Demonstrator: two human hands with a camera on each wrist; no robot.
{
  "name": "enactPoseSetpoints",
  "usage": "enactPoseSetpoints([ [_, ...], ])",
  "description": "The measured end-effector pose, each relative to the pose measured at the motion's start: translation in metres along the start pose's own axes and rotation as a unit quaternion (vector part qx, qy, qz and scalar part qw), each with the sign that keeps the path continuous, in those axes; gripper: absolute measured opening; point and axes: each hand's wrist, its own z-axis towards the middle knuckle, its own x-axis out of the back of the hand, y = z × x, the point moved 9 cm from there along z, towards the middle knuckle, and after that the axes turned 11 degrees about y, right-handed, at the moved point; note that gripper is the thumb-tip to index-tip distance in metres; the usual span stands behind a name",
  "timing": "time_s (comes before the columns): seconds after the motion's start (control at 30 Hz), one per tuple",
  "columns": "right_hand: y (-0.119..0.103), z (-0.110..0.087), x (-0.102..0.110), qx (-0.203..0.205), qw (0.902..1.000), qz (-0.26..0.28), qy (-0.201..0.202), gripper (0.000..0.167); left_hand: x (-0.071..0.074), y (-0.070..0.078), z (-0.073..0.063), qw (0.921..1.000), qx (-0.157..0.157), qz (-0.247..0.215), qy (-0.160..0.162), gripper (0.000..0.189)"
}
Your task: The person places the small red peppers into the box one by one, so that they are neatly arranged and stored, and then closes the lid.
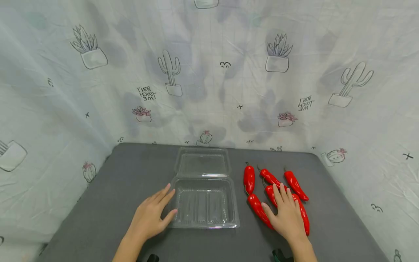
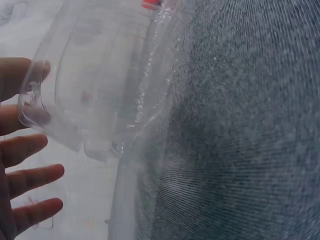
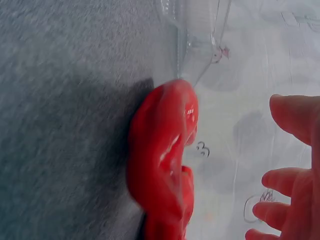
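Note:
A clear plastic clamshell box [image 1: 234, 207] lies unfolded on the grey table, its lid [image 1: 203, 162] flat behind the base. My left hand [image 1: 148, 216] is at the base's left edge, fingers extended and spread; in the left wrist view its thumb and forefinger overlap the rim [image 2: 31, 102], and contact is hard to tell. Several red chili peppers [image 1: 296, 185] lie right of the box. Over the nearer ones my right hand [image 1: 286, 218] hovers with fingers spread, partly covering them. In the right wrist view a pepper [image 3: 160, 150] is apart from the fingertips.
The grey table [image 1: 131, 174] spreads around the box and peppers. A pale curtain [image 1: 209, 72] printed with cacti surrounds it at the back and sides. Two dark objects, one of them a dark piece [image 1: 152, 258], show by the wrists at the lower edge.

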Motion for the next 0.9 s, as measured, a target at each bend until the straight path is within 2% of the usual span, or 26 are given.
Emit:
enactPoseSetpoints([
  [0.17,0.016,-0.005,0.0,-0.018,0.9998,0.011,0.006,0.082,-0.004,-0.004,-0.005,0.9995,0.001,-0.028,0.016,0.055],
  [0.47,0.045,-0.006,0.011,-0.052,0.9967,0.023,0.058,0.077,-0.011,-0.004,-0.01,0.9972,0.011,-0.071,0.02,0.048],
  [0.67,0.066,-0.008,0.011,-0.09,0.9944,0.033,0.045,0.081,-0.017,-0.008,-0.014,0.9935,0.033,-0.107,0.022,0.046],
  [0.8,0.078,-0.01,0.01,-0.116,0.9924,0.031,0.027,0.081,-0.021,-0.012,-0.016,0.9878,0.059,-0.143,0.016,0.046],
  [0.9,0.084,-0.011,0.01,-0.121,0.9917,0.032,0.029,0.079,-0.024,-0.013,-0.018,0.9824,0.072,-0.172,0.015,0.045],
])
